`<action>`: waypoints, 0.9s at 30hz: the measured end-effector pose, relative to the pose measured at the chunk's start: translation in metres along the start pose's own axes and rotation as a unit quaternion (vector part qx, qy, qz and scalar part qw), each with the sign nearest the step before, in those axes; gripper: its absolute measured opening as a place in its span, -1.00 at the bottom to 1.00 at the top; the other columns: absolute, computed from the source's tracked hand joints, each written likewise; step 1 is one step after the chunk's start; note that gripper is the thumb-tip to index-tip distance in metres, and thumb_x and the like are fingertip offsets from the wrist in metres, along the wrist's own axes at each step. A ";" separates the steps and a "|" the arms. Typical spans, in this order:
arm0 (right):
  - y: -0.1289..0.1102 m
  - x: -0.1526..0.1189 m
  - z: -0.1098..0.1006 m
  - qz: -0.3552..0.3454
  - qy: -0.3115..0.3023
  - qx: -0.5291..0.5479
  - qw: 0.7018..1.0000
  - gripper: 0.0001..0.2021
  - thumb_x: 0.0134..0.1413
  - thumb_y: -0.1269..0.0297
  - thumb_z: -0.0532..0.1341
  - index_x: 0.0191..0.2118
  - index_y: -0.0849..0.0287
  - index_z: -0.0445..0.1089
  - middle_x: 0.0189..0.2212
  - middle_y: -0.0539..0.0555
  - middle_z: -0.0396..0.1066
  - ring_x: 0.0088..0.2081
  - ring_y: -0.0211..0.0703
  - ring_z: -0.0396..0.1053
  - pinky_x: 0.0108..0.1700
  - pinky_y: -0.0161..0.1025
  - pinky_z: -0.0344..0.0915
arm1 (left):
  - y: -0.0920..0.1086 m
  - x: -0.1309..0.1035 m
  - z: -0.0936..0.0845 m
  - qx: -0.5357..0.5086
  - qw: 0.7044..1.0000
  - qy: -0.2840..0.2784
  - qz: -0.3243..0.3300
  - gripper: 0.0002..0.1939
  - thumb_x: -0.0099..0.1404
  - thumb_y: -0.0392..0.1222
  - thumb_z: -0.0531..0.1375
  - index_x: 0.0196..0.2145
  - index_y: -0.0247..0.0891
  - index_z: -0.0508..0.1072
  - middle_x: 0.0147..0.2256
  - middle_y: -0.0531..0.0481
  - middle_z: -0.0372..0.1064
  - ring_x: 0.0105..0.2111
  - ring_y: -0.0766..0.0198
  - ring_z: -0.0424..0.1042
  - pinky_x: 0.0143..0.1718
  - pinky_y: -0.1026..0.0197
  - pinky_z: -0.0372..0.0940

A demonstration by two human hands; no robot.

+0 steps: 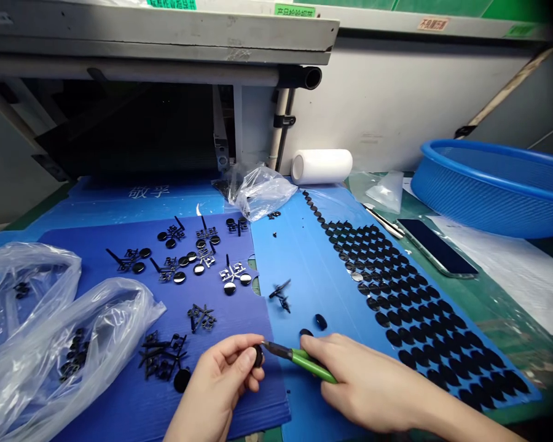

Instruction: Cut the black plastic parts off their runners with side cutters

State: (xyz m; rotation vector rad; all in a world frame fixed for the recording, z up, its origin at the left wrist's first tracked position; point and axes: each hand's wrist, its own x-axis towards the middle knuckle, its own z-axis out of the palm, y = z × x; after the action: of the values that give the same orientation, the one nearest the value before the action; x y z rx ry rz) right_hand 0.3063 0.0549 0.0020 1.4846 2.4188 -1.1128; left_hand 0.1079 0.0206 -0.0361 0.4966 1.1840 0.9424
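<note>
My left hand [221, 377] pinches a small round black part [258, 355] between thumb and fingers near the bottom centre. My right hand [364, 380] grips green-handled cutters [299, 358] whose tip touches that part. Two loose black discs [321, 321] lie on the light blue sheet [304, 258] just beyond the cutters. Black moulded sprues with discs [198, 258] are scattered over the dark blue corrugated sheet [96, 245]. Bare sprues [163, 356] lie left of my left hand.
Rows of several black discs [410, 307] cover the right of the light blue sheet. Clear plastic bags [50, 331] with parts lie at left, another bag [260, 190] at the back. A blue basket [498, 184], phone [435, 245], tweezers [384, 221] and white roll [322, 166] stand at right.
</note>
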 end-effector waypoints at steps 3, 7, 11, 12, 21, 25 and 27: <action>0.005 -0.003 -0.019 -0.003 0.015 0.006 1.000 -0.84 -0.28 0.54 0.07 -0.51 0.12 0.21 -0.58 -0.05 0.28 -0.49 -0.14 0.27 -0.51 -0.33 0.06 | -0.010 0.000 0.005 0.175 0.982 0.031 0.070 -0.76 0.12 -0.17 0.14 -0.29 -0.36 0.46 -0.54 -0.01 0.37 -0.54 0.32 0.33 -0.51 0.33 0.22; 0.017 0.006 -0.045 0.021 0.116 0.010 0.993 -0.88 -0.09 0.50 0.01 -0.46 0.11 0.13 -0.58 -0.09 0.20 -0.54 -0.23 0.19 -0.52 -0.34 0.07 | -0.017 0.005 0.031 0.370 0.911 -0.051 0.176 -0.80 0.18 -0.25 0.02 -0.35 -0.30 0.43 -0.44 -0.08 0.34 -0.47 0.21 0.37 -0.48 0.27 0.22; 0.027 0.033 -0.047 0.039 0.226 -0.004 0.973 -0.90 0.06 0.24 0.07 -0.37 0.15 0.16 -0.54 -0.06 0.21 -0.51 -0.21 0.19 -0.49 -0.29 0.09 | -0.018 0.012 0.057 0.447 0.860 -0.104 0.221 -0.76 0.21 -0.31 -0.06 -0.33 -0.29 0.40 -0.37 -0.15 0.33 -0.34 0.11 0.36 -0.35 0.19 0.19; 0.028 0.040 -0.043 0.028 0.230 -0.005 0.973 -0.84 0.02 0.19 0.14 -0.35 0.17 0.19 -0.52 -0.06 0.23 -0.50 -0.21 0.21 -0.48 -0.28 0.12 | -0.019 0.014 0.061 0.447 0.861 -0.109 0.217 -0.75 0.22 -0.31 -0.06 -0.32 -0.30 0.41 -0.36 -0.17 0.33 -0.33 0.09 0.35 -0.33 0.17 0.18; 0.026 0.054 -0.037 -0.132 0.231 0.096 0.959 -0.96 0.08 0.40 0.12 -0.30 0.19 0.25 -0.41 -0.03 0.31 -0.38 -0.21 0.31 -0.32 -0.19 0.26 | -0.010 0.010 0.043 0.323 0.931 -0.068 0.155 -0.76 0.19 -0.13 0.06 -0.27 -0.31 0.39 -0.43 -0.05 0.26 -0.61 0.36 0.18 -0.52 0.24 0.10; 0.004 0.032 -0.038 -0.258 0.167 0.198 0.931 -0.91 0.08 0.44 0.09 -0.36 0.11 0.16 -0.38 -0.01 0.32 -0.35 -0.25 0.31 -0.29 -0.26 0.27 | 0.013 0.003 0.020 0.157 0.982 -0.067 0.079 -0.66 0.24 -0.05 0.00 -0.16 -0.36 0.30 -0.43 -0.04 0.29 -0.59 0.43 0.21 -0.56 0.34 0.11; -0.011 0.027 -0.031 -0.302 0.144 0.231 0.914 -0.91 0.07 0.44 0.08 -0.36 0.10 0.16 -0.37 0.01 0.33 -0.34 -0.24 0.31 -0.28 -0.25 0.27 | 0.019 -0.004 0.014 0.074 0.991 -0.094 0.061 -0.64 0.20 -0.01 0.05 -0.17 -0.35 0.34 -0.41 -0.03 0.28 -0.56 0.44 0.22 -0.55 0.37 0.13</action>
State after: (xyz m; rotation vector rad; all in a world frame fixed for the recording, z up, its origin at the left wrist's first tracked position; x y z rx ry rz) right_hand 0.2921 0.0919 0.0188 1.0502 3.1029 -1.8007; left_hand 0.1135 0.0296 -0.0151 0.7672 1.0650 0.8947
